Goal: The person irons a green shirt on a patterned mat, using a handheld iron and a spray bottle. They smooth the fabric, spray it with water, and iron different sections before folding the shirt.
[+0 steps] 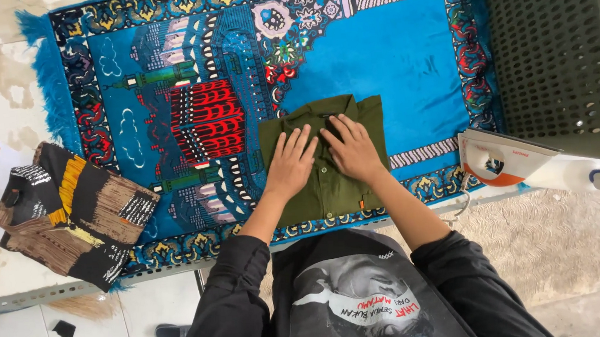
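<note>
On the blue patterned prayer rug (412, 62) spread over the worktop, the olive green button-up shirt (325, 181) is already folded down into a neat rectangle, collar at the far end and button placket up the middle. So the folding itself looks pretty much done to me. Both hands lie flat on it: left hand (291, 163) and right hand (352, 149) side by side, fingers spread, palms pressing the cloth, no grip closed around anything. My guess is what's left is just smoothing it out and setting it aside. A brown, black and yellow patterned shirt (74, 212) is folded too, lying at the rug's left edge. A white and orange clothes iron (503, 158) stands to the right, beside a dark green perforated plastic basket (559, 45).
</note>
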